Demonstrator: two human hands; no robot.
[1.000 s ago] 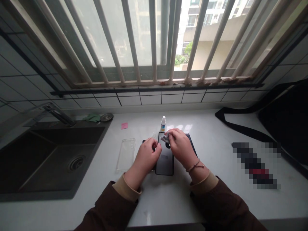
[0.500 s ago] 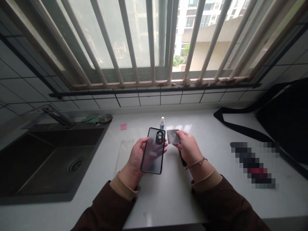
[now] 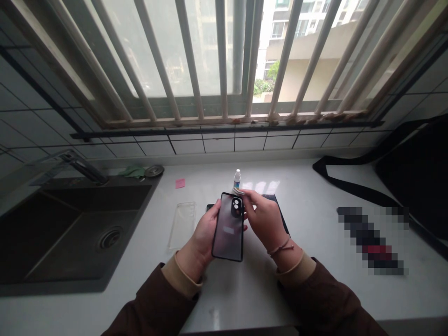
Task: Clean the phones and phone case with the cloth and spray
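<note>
My left hand point(image 3: 200, 229) is wrapped round a phone case point(image 3: 227, 233) with a frosted see-through back and black rim. Fingers show dimly through its back, and pale patches show in the camera openings at the top. At the case's top edge, my right hand point(image 3: 263, 213) pinches a small grey cloth point(image 3: 238, 191), now folded and mostly hidden by the fingers. Just beyond stands a small white bottle point(image 3: 237, 176). A dark flat item point(image 3: 271, 200) lies behind my right hand, partly covered. Left of my hands rests a clear phone case point(image 3: 182, 226).
A dark sink point(image 3: 70, 224) with a faucet point(image 3: 84, 168) takes up the left. A pink slip point(image 3: 179, 183) lies near the back. On the right are a black bag with a strap point(image 3: 353, 184) and a blurred-out object point(image 3: 373, 240). A barred window is ahead.
My right hand has moved left, bringing the cloth from beside the case to its top edge. The case has shifted slightly right and down in view. The dark flat item shows more.
</note>
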